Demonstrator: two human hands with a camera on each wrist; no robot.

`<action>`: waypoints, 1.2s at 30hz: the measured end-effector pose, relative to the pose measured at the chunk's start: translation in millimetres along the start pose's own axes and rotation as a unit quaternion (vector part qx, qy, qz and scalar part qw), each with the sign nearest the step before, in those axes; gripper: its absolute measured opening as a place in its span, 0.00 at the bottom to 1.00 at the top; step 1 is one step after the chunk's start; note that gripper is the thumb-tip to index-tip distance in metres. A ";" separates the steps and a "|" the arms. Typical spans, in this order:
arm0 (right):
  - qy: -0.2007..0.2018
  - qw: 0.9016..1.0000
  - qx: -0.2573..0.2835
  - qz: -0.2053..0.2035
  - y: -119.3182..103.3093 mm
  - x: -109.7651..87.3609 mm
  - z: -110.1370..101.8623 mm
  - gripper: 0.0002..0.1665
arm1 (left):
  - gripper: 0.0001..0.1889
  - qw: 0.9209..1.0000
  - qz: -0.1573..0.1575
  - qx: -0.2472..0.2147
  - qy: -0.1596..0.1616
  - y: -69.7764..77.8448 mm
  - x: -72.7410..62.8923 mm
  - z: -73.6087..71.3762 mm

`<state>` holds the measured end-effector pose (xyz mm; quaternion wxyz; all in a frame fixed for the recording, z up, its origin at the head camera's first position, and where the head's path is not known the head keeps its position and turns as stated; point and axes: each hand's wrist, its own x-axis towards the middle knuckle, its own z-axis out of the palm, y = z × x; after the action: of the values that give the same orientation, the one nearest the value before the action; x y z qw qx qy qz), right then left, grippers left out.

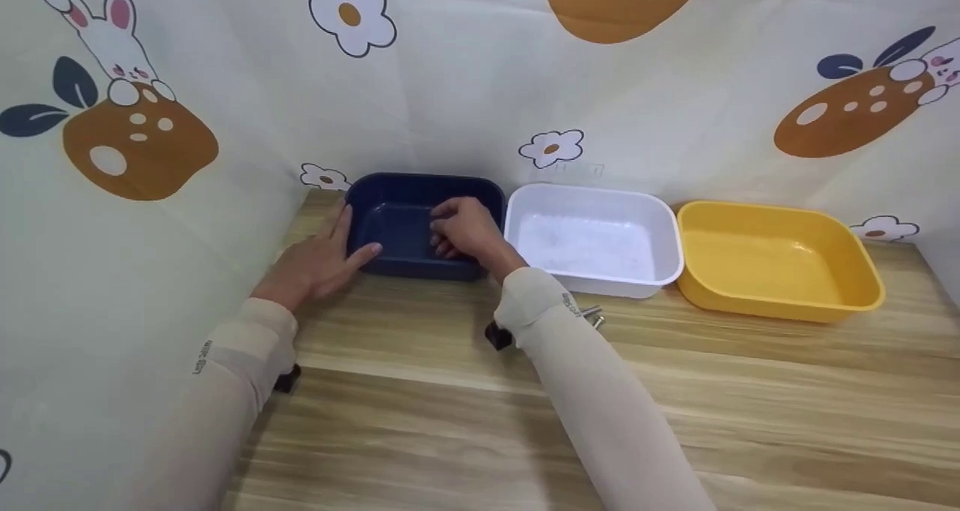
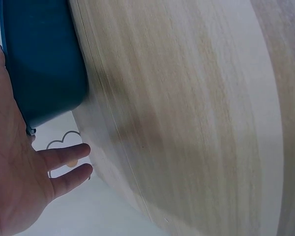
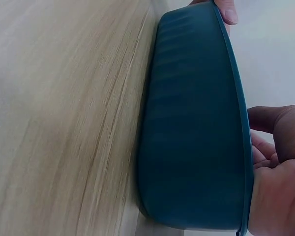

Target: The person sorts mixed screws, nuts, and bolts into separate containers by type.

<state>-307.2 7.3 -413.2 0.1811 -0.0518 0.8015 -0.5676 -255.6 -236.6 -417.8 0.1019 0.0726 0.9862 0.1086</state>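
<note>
A dark blue plastic bin (image 1: 405, 271) stands at the left end of a row of bins against the back wall. My left hand (image 1: 319, 267) rests at its front left corner, thumb over the rim and fingers along the left side. In the left wrist view, two straight fingers (image 2: 69, 182) extend below the bin's end. Over the bin's right half is my right hand (image 1: 469, 229), fingers bent and pointing inward. Its fingertips are partly hidden in the right wrist view, so whether they pinch something small cannot be told.
A white bin (image 1: 589, 252) stands directly right of the blue one, then a yellow bin (image 1: 780, 271). Small metal bolts (image 1: 598, 321) lie on the wooden table (image 1: 405, 428) beside my right sleeve. Patterned cloth (image 1: 450, 91) covers the back and left sides.
</note>
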 end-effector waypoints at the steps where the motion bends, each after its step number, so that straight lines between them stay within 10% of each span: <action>1: -0.002 1.000 -0.001 -0.001 -0.1 -0.1 0.2 0.13 | 0.52 1.000 0.001 0.001 0.000 0.0 0.0 -0.3; 14: 0.006 0.999 -0.042 -0.020 1.5 -1.1 3.8 0.12 | 0.52 1.000 0.001 -0.009 0.005 1.1 -1.0 0.0; 36: -0.006 0.998 0.062 -0.011 -6.8 -4.2 -7.3 0.14 | 0.52 1.000 -0.007 0.001 -0.011 1.4 -1.6 -3.3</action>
<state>-306.6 12.6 -403.8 0.1827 -0.0528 0.7627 -0.6181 -254.5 -236.2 -414.0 0.1134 0.0666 0.9857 0.1057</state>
